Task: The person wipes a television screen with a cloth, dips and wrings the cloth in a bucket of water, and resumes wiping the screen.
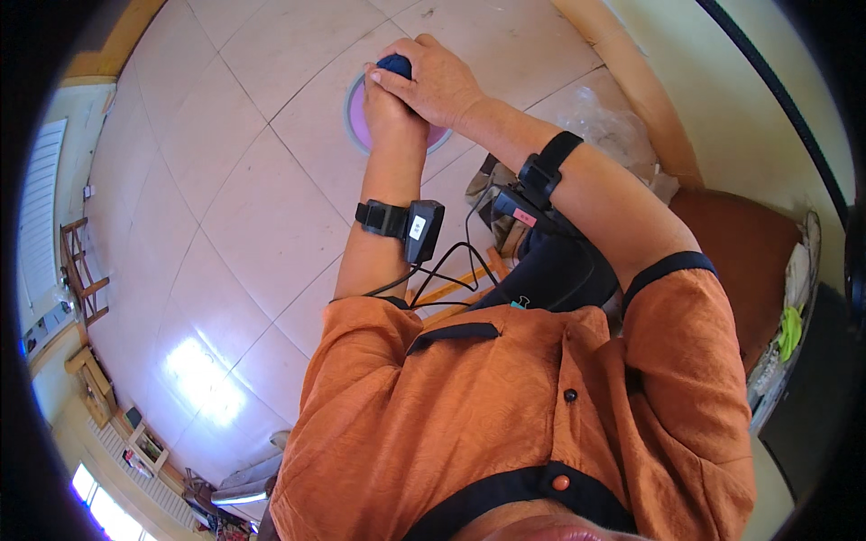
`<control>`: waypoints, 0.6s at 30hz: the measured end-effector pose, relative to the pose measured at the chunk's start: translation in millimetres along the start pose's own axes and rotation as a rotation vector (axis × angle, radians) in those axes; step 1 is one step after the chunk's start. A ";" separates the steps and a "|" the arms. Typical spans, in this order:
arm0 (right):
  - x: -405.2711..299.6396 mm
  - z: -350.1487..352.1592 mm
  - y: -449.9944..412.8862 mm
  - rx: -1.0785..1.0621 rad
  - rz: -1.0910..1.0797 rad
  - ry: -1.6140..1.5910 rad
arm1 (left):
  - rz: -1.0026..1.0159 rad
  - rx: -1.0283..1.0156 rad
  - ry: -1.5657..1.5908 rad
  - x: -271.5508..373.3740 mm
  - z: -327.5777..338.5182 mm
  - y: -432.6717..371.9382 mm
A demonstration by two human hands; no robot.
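Note:
A dark blue rounded bundle [395, 65] is gripped between my two hands; whether it is cloth or yarn I cannot tell. My right hand [436, 81] curls over its right side, with the thumb reaching across toward the left fingers. Against its lower side, my left hand [394, 111] presses close, its fingers partly hidden by the right hand. Beneath both hands is a round pink-purple basin [355, 111] with a grey rim, largely covered by the hands and left forearm. A black strapped device [425, 231] with a cable sits on my left forearm, another [524, 203] on my right.
Crumpled clear plastic [602, 122] lies on the tiled floor [237, 182] near the right wall. A wooden frame [450, 291] shows below the cables. Right of me is a brown padded surface [734, 257] with bright green cloth [789, 331]. A wooden rack [82, 274] stands far left.

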State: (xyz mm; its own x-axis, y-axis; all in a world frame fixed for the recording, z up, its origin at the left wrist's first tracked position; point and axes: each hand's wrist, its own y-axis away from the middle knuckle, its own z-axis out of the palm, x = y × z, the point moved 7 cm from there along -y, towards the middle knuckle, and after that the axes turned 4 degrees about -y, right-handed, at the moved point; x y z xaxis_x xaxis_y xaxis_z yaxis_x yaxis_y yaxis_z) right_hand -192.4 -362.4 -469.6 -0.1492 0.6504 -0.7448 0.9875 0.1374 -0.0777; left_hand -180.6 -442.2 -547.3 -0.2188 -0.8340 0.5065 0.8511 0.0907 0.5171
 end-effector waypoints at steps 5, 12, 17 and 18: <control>-8.0 -1.0 -9.4 0.063 -0.045 -0.026 | 0.130 -0.057 -0.218 19.9 7.2 -1.7; -8.9 -6.3 -20.1 0.096 -0.098 0.085 | 0.236 -0.109 -0.454 27.5 5.8 -15.0; -5.8 -5.1 -24.1 0.013 -0.037 -0.002 | 0.384 -0.103 -0.757 37.2 11.6 -17.8; -0.4 -5.3 -27.7 -0.017 -0.008 -0.032 | 0.231 -0.028 -0.420 31.7 8.7 -18.1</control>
State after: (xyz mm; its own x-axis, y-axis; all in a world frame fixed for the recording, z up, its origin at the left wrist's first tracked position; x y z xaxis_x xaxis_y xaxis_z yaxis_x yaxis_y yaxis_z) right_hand -219.9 -362.5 -463.6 -0.1555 0.6249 -0.7650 0.9851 0.1558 -0.0729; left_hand -207.1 -465.6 -534.6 -0.1909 -0.5012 0.8440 0.9116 0.2283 0.3418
